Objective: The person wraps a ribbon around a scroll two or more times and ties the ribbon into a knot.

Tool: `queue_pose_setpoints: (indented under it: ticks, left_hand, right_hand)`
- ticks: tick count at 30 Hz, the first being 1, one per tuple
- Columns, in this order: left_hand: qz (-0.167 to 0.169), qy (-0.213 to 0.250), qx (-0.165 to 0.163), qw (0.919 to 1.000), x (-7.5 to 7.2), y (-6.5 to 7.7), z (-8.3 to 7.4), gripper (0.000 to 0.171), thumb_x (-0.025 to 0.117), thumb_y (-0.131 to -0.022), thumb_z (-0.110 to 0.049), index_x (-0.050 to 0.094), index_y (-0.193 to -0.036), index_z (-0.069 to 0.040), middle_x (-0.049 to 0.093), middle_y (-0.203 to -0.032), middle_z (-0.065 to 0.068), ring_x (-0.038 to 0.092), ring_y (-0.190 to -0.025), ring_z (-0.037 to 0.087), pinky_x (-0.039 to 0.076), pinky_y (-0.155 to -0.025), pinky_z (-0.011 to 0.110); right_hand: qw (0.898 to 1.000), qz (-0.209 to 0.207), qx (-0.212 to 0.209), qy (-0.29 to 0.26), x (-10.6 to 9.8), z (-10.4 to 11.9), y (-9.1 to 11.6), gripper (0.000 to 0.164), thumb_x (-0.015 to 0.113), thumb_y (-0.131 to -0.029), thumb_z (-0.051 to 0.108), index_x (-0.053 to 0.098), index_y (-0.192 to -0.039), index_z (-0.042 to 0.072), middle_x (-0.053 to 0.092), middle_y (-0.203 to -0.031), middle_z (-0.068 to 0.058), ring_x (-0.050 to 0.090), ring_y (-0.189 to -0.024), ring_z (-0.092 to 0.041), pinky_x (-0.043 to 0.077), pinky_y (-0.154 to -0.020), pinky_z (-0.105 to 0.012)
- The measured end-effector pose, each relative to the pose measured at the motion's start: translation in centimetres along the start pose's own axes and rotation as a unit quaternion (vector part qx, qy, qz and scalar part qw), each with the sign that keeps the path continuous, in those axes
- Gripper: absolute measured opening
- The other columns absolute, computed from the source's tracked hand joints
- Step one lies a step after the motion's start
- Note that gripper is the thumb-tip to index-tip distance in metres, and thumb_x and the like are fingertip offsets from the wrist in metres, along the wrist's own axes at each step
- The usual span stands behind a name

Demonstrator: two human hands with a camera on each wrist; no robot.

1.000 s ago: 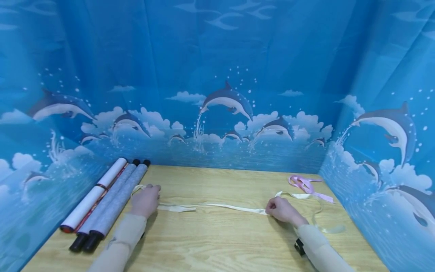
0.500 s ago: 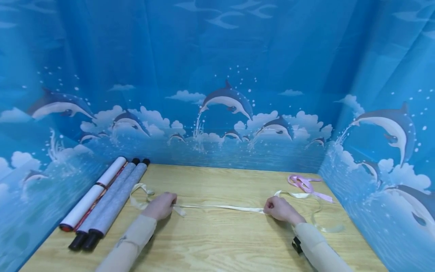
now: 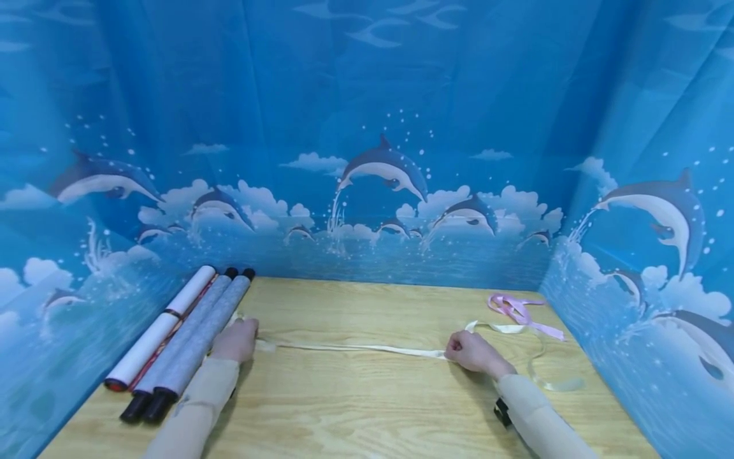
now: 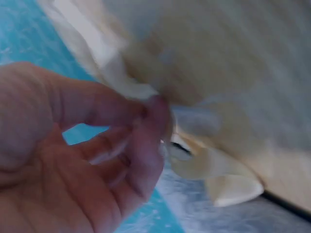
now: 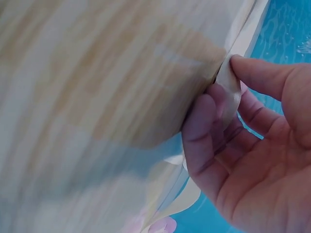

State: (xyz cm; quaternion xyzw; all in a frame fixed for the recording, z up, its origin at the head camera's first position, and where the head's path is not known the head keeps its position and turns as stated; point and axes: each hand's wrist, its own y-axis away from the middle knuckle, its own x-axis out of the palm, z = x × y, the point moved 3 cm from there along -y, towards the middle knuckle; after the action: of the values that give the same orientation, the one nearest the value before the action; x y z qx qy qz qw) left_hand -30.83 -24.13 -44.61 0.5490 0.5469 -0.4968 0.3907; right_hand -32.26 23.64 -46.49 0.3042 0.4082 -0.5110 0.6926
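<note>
Cream ribbon lies stretched across the wooden table, pinched at one end by the left hand beside the grey rolls and at the other by the right hand, so the straightening step seems in hand, and the next move likely calls for even tension.

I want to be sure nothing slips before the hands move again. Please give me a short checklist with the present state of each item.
1. Left hand pinches the cream satin ribbon: ok, the left wrist view shows thumb and finger closed on it.
2. Right hand pinches the same ribbon: ok.
3. Ribbon between the hands lies straight, without a loop: ok.
4. Left hand clear of the rolled grey paper tubes: not ok, it is right beside them; whether it touches them cannot be told.
5. Loose ribbon tail free of the pink ribbon: cannot tell, they come close beyond the right hand.
</note>
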Motion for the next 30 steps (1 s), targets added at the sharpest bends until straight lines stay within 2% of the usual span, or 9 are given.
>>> queue_pose_setpoints:
  ticks: [2, 4, 6, 10, 13, 15, 19, 23, 30]
  left_hand:
    - [-0.010, -0.017, -0.002, 0.9998, 0.0, 0.0, -0.7, 0.010, 0.056, -0.087, 0.002, 0.063, -0.095, 0.000, 0.060, -0.088, 0.024, 0.062, -0.075, 0.040, 0.051, -0.061, 0.053]
    - [-0.031, -0.027, 0.017, 0.9990, 0.1, 0.1, -1.9, 0.018, 0.056, -0.087, -0.001, 0.063, -0.104, 0.002, 0.060, -0.093, 0.026, 0.062, -0.073, 0.041, 0.052, -0.061, 0.053]
    - [-0.037, -0.012, 0.045, 0.9982, 0.5, -0.1, -3.2, 0.026, 0.056, -0.090, -0.005, 0.062, -0.114, 0.003, 0.060, -0.098, 0.026, 0.063, -0.075, 0.038, 0.053, -0.064, 0.051]
    - [0.012, 0.061, 0.109, 0.9921, 1.8, -0.3, -5.8, 0.027, 0.060, -0.093, -0.005, 0.060, -0.119, 0.000, 0.056, -0.103, 0.021, 0.063, -0.081, 0.031, 0.054, -0.070, 0.047]
    - [0.025, 0.078, 0.137, 0.9872, 2.6, -0.3, -6.8, 0.017, 0.062, -0.090, 0.001, 0.062, -0.107, -0.002, 0.054, -0.095, 0.015, 0.061, -0.078, 0.027, 0.053, -0.069, 0.044]
    - [0.016, 0.071, 0.141, 0.9873, 2.9, -0.3, -6.8, 0.010, 0.063, -0.087, 0.004, 0.061, -0.093, -0.003, 0.053, -0.087, 0.012, 0.058, -0.073, 0.025, 0.052, -0.066, 0.042]
    - [0.003, 0.048, 0.132, 0.9900, 3.1, -0.6, -5.9, 0.018, 0.064, -0.081, 0.010, 0.056, -0.078, -0.006, 0.052, -0.075, 0.007, 0.055, -0.069, 0.021, 0.050, -0.064, 0.039]
    - [0.004, 0.045, 0.127, 0.9909, 2.8, -0.6, -4.9, 0.020, 0.065, -0.078, 0.011, 0.055, -0.074, -0.005, 0.052, -0.073, 0.005, 0.053, -0.069, 0.019, 0.049, -0.064, 0.037]
    - [0.000, 0.052, 0.165, 0.9850, 2.6, -0.5, -5.1, 0.022, 0.063, -0.080, 0.007, 0.054, -0.069, -0.010, 0.050, -0.067, 0.000, 0.048, -0.065, 0.014, 0.044, -0.061, 0.031]
  right_hand:
    - [1.000, -0.004, -0.002, -0.001, 0.1, 0.1, 0.1, 0.009, 0.068, -0.084, 0.012, 0.064, -0.076, 0.012, 0.060, -0.071, 0.004, 0.052, -0.066, -0.011, 0.045, -0.066, -0.030]
    - [1.000, -0.009, -0.004, 0.001, 0.2, 0.2, 0.0, 0.010, 0.067, -0.084, 0.012, 0.063, -0.075, 0.012, 0.059, -0.070, 0.004, 0.051, -0.066, -0.011, 0.045, -0.066, -0.031]
    - [1.000, -0.012, -0.006, 0.003, 0.4, 0.5, -0.1, 0.010, 0.068, -0.084, 0.013, 0.063, -0.075, 0.013, 0.059, -0.070, 0.004, 0.051, -0.066, -0.011, 0.045, -0.066, -0.030]
    - [1.000, -0.010, -0.012, 0.004, 0.9, 1.2, -0.4, 0.010, 0.067, -0.084, 0.013, 0.063, -0.075, 0.013, 0.059, -0.069, 0.005, 0.051, -0.064, -0.011, 0.045, -0.065, -0.029]
    - [1.000, -0.002, -0.021, 0.001, 1.1, 1.6, -0.5, 0.009, 0.067, -0.085, 0.013, 0.064, -0.076, 0.013, 0.059, -0.068, 0.005, 0.050, -0.063, -0.010, 0.044, -0.064, -0.027]
    - [1.000, 0.004, -0.027, -0.007, 1.2, 1.6, -0.6, 0.009, 0.067, -0.085, 0.012, 0.065, -0.076, 0.012, 0.059, -0.068, 0.005, 0.050, -0.062, -0.010, 0.043, -0.062, -0.026]
    - [0.999, 0.017, -0.023, -0.023, 1.3, 1.3, -0.6, 0.010, 0.068, -0.086, 0.013, 0.065, -0.077, 0.011, 0.058, -0.070, 0.004, 0.049, -0.063, -0.010, 0.042, -0.061, -0.025]
    - [0.999, 0.028, -0.022, -0.026, 1.2, 1.2, -0.6, 0.010, 0.068, -0.087, 0.013, 0.065, -0.078, 0.010, 0.058, -0.071, 0.003, 0.050, -0.066, -0.011, 0.042, -0.062, -0.025]
    - [1.000, 0.012, -0.020, -0.018, 0.7, 1.2, -0.3, 0.010, 0.067, -0.085, 0.007, 0.063, -0.076, 0.008, 0.058, -0.069, 0.002, 0.049, -0.064, -0.012, 0.043, -0.063, -0.027]
